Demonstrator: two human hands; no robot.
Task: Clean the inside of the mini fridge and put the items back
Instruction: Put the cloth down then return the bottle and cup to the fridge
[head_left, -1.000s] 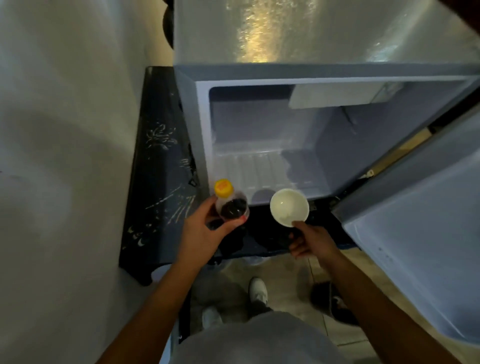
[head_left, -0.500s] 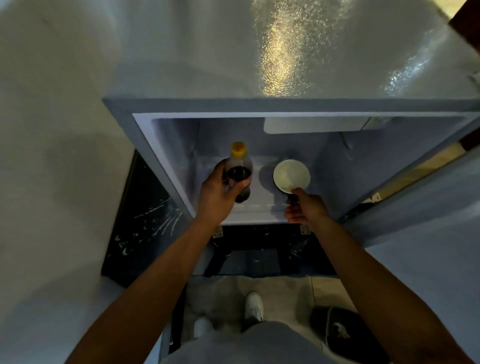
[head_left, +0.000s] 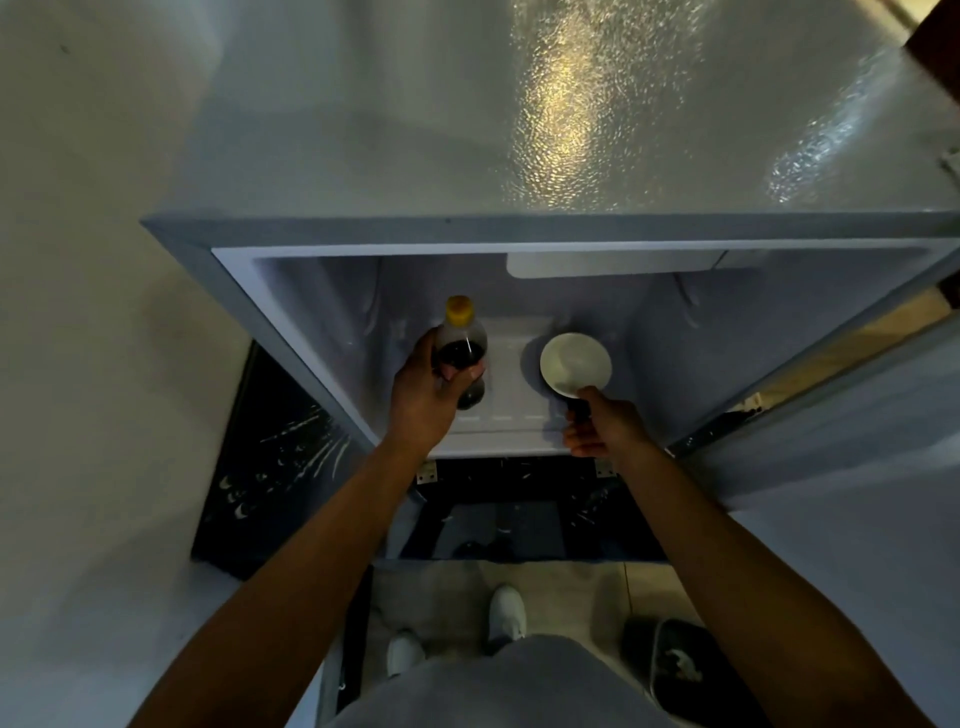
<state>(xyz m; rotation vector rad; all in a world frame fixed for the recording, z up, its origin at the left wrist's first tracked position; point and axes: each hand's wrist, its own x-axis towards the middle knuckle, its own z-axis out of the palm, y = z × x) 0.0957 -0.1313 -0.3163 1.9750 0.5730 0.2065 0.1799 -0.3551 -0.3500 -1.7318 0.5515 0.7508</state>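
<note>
Inside the open grey mini fridge (head_left: 322, 332), seen from above:

- Left hand (head_left: 423, 402): wrapped around the middle of a clear plastic bottle with a yellow cap and dark liquid (head_left: 460, 345). The bottle stands roughly upright in the left half of the cavity, base at or just above the white ribbed fridge floor (head_left: 511, 410); contact cannot be told. It is near the left inner wall but apart from it.
- Right hand (head_left: 602, 423): fingers curled closed on a dark handle (head_left: 579, 410) at the near edge of a round white bowl-shaped dish (head_left: 575, 365). The dish sits in the right half, open face up; whether it rests on the floor cannot be told.
- Clearance: a bare strip of floor lies between bottle and dish; more free room behind both, toward the back wall, and to the right of the dish before the right inner wall.
- White panel (head_left: 613, 265): fixed under the top edge, above the dish, well apart from it.
- Grey fridge door (head_left: 852, 415): swung open at right, beside the right forearm.
- Front lip of the cavity: both wrists cross it.
- Black stand with white scratches (head_left: 275, 457): under the fridge, projecting left and forward.
- White shoes (head_left: 506, 613): on the tiled floor below.
</note>
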